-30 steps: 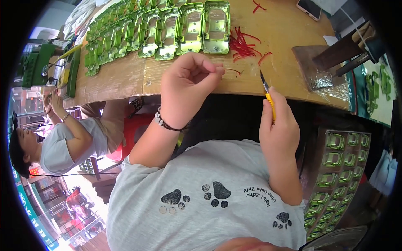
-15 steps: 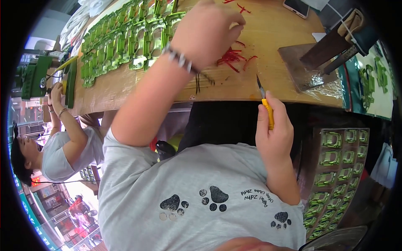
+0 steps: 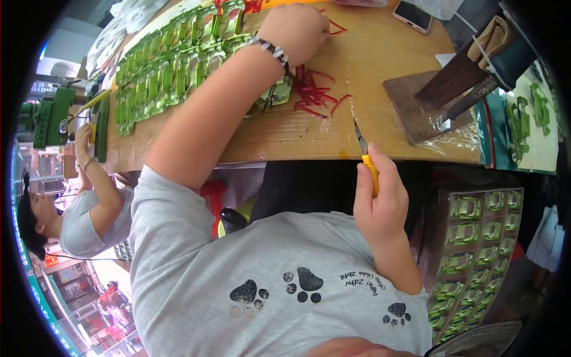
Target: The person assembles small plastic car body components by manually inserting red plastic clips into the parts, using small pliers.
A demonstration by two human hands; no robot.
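Gripping a yellow knife (image 3: 367,159) in the right hand (image 3: 383,195), at the table's (image 3: 369,56) near edge. Left hand (image 3: 295,34) is over past the red strips (image 3: 315,94), can't tell if it's holding anything; that arm hides some green frames (image 3: 175,77). Phone's (image 3: 413,16) nearby.

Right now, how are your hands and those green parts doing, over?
Left hand beyond red strips, contents hidden. Right hand gripping yellow-handled knife. Green parts in rows. Left forearm blocks view of some.
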